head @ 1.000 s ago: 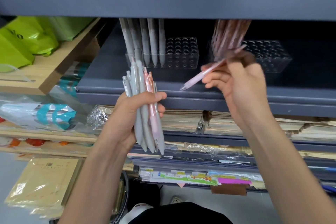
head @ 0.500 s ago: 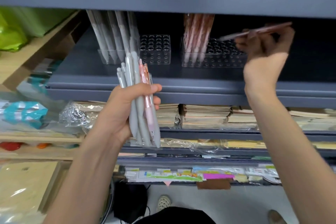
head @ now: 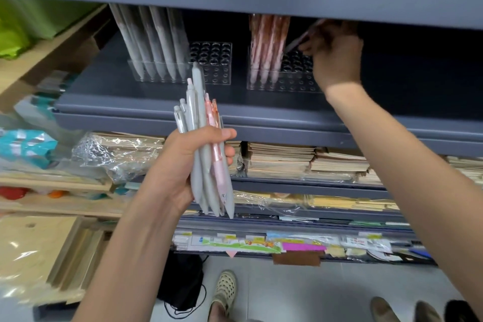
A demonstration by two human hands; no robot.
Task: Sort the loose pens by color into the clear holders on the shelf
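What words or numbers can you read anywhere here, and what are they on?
No text can be read.
Labels on the low shelf edge: print too blurred.
Small mark on the pens in the left hand: too small to read.

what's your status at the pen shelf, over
Left hand grips bundle of grey and pink plastic pens. Right hand holds one pinkish pen tilted over the right clear plastic holder. Its free holes unobstructed.
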